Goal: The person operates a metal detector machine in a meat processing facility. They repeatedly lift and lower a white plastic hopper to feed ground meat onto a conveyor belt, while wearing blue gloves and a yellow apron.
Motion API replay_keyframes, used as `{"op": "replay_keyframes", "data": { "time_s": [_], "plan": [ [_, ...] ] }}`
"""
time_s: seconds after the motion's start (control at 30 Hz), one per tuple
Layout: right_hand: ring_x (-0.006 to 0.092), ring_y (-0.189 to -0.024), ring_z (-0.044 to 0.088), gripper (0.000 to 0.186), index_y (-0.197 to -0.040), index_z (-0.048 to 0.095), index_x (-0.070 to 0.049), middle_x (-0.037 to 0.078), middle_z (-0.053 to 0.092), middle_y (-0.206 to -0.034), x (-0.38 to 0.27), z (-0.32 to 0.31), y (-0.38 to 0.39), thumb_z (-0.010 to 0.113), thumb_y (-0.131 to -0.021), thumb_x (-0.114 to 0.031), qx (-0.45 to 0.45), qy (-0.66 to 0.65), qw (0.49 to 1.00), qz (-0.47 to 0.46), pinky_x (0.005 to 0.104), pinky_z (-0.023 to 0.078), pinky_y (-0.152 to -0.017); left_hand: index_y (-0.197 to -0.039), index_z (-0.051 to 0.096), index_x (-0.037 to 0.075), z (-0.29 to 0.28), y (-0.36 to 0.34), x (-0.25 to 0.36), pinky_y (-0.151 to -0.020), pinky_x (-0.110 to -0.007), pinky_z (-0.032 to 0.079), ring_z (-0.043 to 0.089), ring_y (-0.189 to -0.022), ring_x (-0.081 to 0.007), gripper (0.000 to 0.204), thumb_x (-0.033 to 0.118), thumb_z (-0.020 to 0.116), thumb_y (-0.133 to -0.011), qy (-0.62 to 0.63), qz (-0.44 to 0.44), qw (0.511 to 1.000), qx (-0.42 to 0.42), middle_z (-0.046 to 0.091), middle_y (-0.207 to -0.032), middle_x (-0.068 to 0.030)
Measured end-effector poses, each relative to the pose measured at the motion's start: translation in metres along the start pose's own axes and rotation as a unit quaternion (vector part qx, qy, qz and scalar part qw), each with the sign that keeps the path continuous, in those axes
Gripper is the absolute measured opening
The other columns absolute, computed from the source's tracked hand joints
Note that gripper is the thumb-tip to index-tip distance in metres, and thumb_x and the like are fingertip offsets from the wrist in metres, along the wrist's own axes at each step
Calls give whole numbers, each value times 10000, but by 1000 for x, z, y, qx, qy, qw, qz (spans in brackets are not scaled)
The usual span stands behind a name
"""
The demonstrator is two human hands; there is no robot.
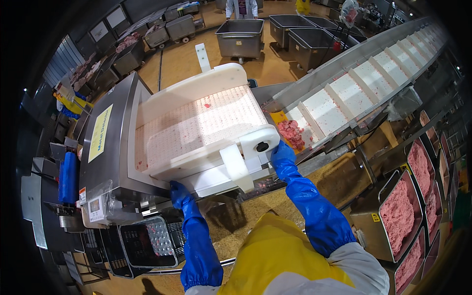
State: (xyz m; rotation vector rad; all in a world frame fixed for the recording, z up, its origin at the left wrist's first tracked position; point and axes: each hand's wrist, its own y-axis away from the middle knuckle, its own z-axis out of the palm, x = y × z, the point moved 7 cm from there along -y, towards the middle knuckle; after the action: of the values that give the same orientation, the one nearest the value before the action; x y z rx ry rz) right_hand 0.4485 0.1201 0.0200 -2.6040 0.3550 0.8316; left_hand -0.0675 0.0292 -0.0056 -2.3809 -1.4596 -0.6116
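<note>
Head view: my right grip (283,155) touches the outer end of the white side guard (196,160); left grip (180,192) at the lower edge of the belt unit (201,123), both presumably bracing. Finger closure: cannot tell. Belt unit lies ahead, out from the steel housing (120,142). Beyond its end, pink meat (291,132) on the inclined conveyor (353,93), cleats (339,102) probably against slipping.

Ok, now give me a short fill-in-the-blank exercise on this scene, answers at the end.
1. The hand nearer the loose meat pieces is the person's ____ one.
2. The glossy sleeve on the arm of the left hand is ____.
3. The apron at the bottom of the picture is ____.
4. The plastic crates beside the left forearm are ____.

Missing words: right; blue; yellow; black.
</note>
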Motion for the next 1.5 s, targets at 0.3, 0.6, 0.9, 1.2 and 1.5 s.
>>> {"op": "replay_keyframes", "data": {
  "time_s": [0.3, 0.6, 0.9, 1.2, 1.5],
  "plan": [
    [455, -918, 670, 234, -1094, 670, -69, 228, 711, -976, 3, 0, -2, 571, -916, -183, -21, 4, 1000, 11, 552, 533, -803, -1078, 771, 102, -4, 6, 7, -830, -555, 567, 702, -937, -471, 699, 622, 309, -1017, -10, 0, 1000, 7, 744, -1016, -212],
    [453, -904, 674, 184, -1016, 660, -65, 218, 710, -964, 3, 1, -1, 583, -906, -191, -7, 0, 1000, 13, 573, 529, -782, -1022, 768, 41, -1, 1, -1, -869, -549, 555, 690, -972, -480, 772, 690, 352, -971, 18, -9, 1000, 5, 730, -1029, -253],
    [454, -910, 676, 191, -1029, 663, -72, 217, 712, -987, 0, 3, 0, 588, -904, -196, -24, 13, 999, 20, 571, 534, -788, -1024, 770, 47, -3, 1, -2, -850, -554, 558, 694, -961, -476, 753, 672, 351, -984, 20, -12, 1000, 9, 736, -1025, -239],
    [445, -873, 667, 165, -990, 672, -67, 210, 703, -902, 8, -4, -1, 599, -896, -181, 1, 21, 1000, 21, 555, 523, -775, -945, 769, 3, 13, -5, 1, -828, -550, 564, 701, -920, -481, 767, 644, 351, -999, -1, 19, 1000, 24, 736, -958, -261],
    [448, -882, 667, 165, -981, 664, -64, 215, 702, -915, 10, 0, -4, 599, -904, -195, -7, 22, 999, 35, 559, 522, -781, -1020, 778, 62, 2, 3, 7, -800, -545, 565, 704, -910, -465, 732, 643, 334, -999, 4, 0, 1000, 15, 744, -961, -222]
  ]
}}
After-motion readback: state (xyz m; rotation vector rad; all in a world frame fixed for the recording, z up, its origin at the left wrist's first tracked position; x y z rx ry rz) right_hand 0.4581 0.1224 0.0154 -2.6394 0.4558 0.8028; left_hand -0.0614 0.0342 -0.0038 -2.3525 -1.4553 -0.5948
